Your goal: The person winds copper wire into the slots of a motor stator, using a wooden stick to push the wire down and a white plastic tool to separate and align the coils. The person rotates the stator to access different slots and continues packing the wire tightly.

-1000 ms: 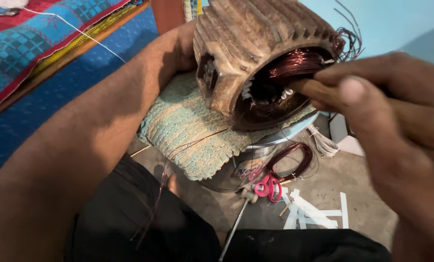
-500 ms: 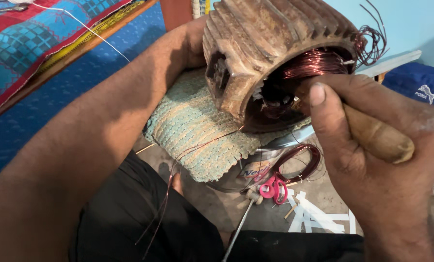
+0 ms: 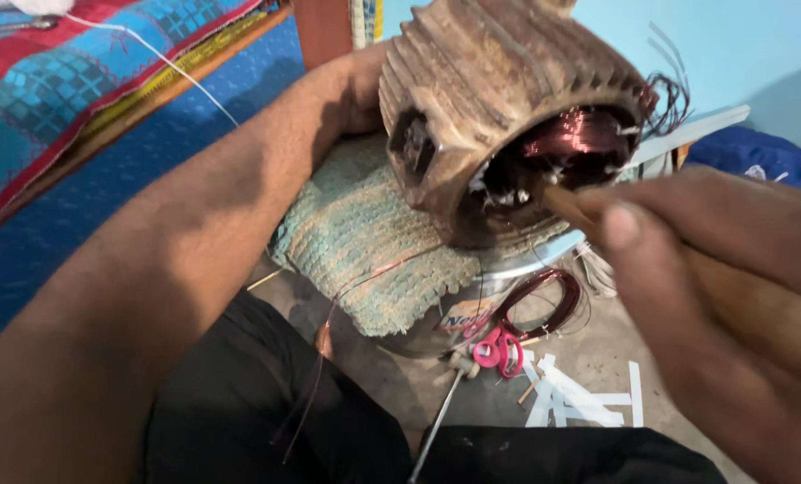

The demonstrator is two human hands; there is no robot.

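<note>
Informal motor-rewinding workshop, floor-level setup, probably inside a home. Evidence: ribbed motor stator housing (image 3: pixel 499 99) with exposed copper windings (image 3: pixel 580 134), sitting on a green woven cloth (image 3: pixel 365 242) over a metal pot (image 3: pixel 454 314), just left of the right-hand fingers (image 3: pixel 687 233). Below those fingers, on the bare concrete floor (image 3: pixel 598 358): coil of enamelled wire (image 3: pixel 544 300), pink-handled scissors (image 3: pixel 499 350), white insulation strips (image 3: pixel 580 399). Beyond the left forearm: patterned red-and-blue blanket (image 3: pixel 78 81) on a wooden-edged bed. Pale blue painted wall (image 3: pixel 732 54) behind.
</note>
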